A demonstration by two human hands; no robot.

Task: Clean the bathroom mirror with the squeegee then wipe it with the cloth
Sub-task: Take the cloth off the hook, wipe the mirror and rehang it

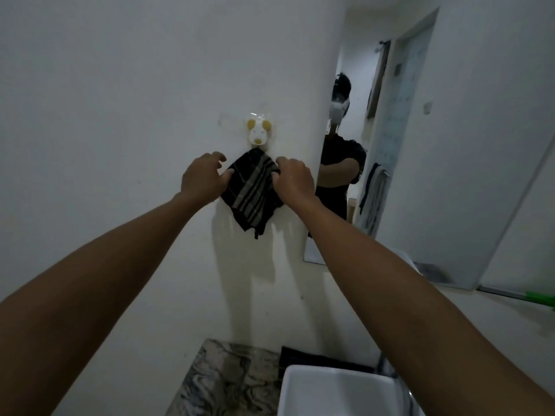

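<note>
A dark striped cloth (pixel 253 193) hangs by one corner from a white and yellow animal-shaped hook (pixel 257 131) on the white wall. My left hand (pixel 204 178) touches the cloth's left corner with fingers spread. My right hand (pixel 292 178) pinches the cloth's right corner. The mirror (pixel 420 145) is on the wall to the right and reflects a person. A green squeegee handle (pixel 540 300) with a metal bar lies at the far right below the mirror.
A white sink (pixel 339 391) sits at the bottom, next to a marbled countertop (pixel 225 382). A dark item (pixel 300 357) lies behind the sink against the wall.
</note>
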